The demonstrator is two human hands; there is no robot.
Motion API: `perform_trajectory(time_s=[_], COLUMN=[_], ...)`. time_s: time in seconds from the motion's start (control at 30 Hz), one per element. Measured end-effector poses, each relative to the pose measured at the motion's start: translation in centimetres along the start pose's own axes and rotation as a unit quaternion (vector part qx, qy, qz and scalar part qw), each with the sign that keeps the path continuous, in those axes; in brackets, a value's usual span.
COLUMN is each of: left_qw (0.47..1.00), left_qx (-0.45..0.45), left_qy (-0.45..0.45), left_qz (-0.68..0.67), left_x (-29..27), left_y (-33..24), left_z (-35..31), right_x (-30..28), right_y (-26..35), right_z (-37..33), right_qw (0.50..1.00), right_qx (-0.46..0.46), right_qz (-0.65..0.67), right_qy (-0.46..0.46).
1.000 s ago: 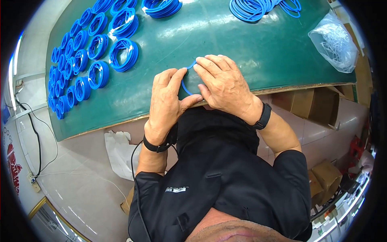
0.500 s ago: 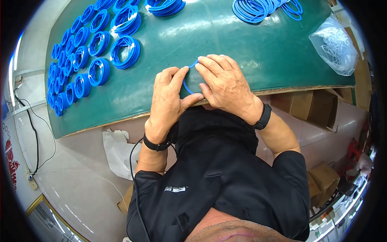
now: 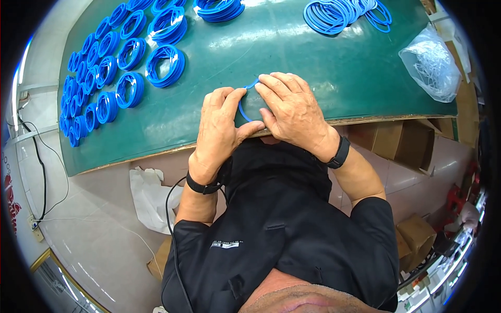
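Observation:
At the near edge of the green table (image 3: 313,62), a thin blue ring (image 3: 242,112) is between my two hands. My left hand (image 3: 216,120) has its fingertips closed on the ring's left side, with the thumb stretched along the near side. The right hand (image 3: 293,107) covers the ring's right side, fingers bent over it and thumb tip close to the left thumb. Only short arcs of the ring show at the top and left; the fingers hide the remainder.
Many bundles of blue rings (image 3: 165,66) stand in rows at the left, with another bundle (image 3: 219,10) at the far middle. Loose blue rings (image 3: 326,18) overlap at the far right. A clear bag (image 3: 432,65) of thin translucent pieces lies at the right edge. Cardboard boxes (image 3: 402,143) stand below.
The view has shifted slightly. Both hands keep nearly the same hold on the blue ring, and nothing else has visibly moved.

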State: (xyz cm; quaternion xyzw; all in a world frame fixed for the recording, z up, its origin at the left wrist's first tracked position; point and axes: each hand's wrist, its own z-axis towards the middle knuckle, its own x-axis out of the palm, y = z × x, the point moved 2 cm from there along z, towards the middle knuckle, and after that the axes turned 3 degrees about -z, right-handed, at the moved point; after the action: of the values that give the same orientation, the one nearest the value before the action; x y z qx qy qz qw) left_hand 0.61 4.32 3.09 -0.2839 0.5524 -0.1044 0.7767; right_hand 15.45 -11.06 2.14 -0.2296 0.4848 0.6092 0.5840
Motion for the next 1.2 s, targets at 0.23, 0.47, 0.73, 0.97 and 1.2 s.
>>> perform_trajectory(time_s=[0.23,0.47,0.73,0.97,1.2], left_qw=[1.0,0.999,0.993,0.991,0.989], left_qx=[-0.002,-0.012,0.018,0.027,0.022], left_qy=[-0.017,-0.03,-0.109,-0.12,-0.125], left_qz=[0.001,-0.019,-0.038,-0.051,-0.073], left_x=[0.2,0.3,1.6,1.7,1.7], left_y=[0.0,-0.4,-0.1,0.1,0.2], left_z=[-0.3,-0.5,-2.3,-2.4,-2.4], right_x=[0.1,0.0,-0.2,0.8,1.7], right_y=[0.1,-0.1,-0.2,-0.5,-0.4], right_z=[0.1,0.1,0.6,3.8,4.9], right_qw=[1.0,1.0,1.0,0.998,0.996], right_qx=[-0.001,-0.006,-0.011,-0.063,-0.087], right_qz=[0.005,0.005,0.004,0.018,0.012], right_qy=[0.003,-0.01,-0.019,-0.008,0.001])
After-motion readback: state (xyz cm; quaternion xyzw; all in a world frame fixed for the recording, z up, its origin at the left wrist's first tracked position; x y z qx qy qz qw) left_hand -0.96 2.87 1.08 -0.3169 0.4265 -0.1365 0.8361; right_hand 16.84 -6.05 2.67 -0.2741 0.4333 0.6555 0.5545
